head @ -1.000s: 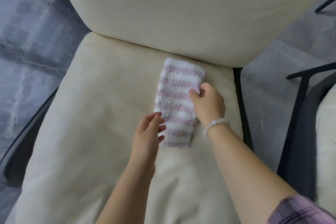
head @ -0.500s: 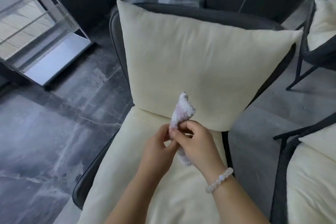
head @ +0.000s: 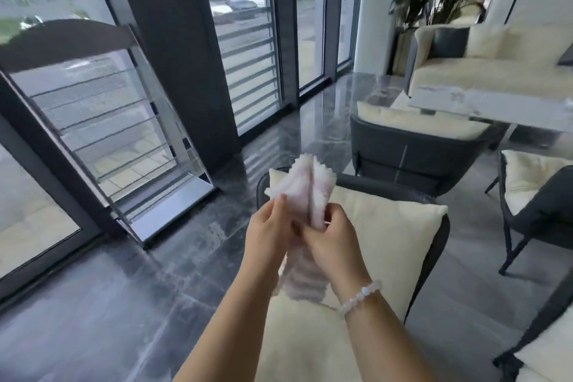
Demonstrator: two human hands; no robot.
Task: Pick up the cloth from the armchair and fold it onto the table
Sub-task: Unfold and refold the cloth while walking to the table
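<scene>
Cloth (head: 305, 192) (pink-and-white striped, fuzzy) pinched between left hand (head: 269, 230) and right hand (head: 333, 242)

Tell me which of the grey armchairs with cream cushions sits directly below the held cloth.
The nearest grey armchair, whose cream back cushion lies behind both hands; the others stand farther right.

Both forearms are reaching forward and converging at mid-frame. The left hand (head: 269, 228) and right hand (head: 330, 240) are pressing close together, fingers curled and pinching the cloth (head: 305, 192) between them, raised. The right wrist is wearing a beaded bracelet (head: 359, 298).
</scene>
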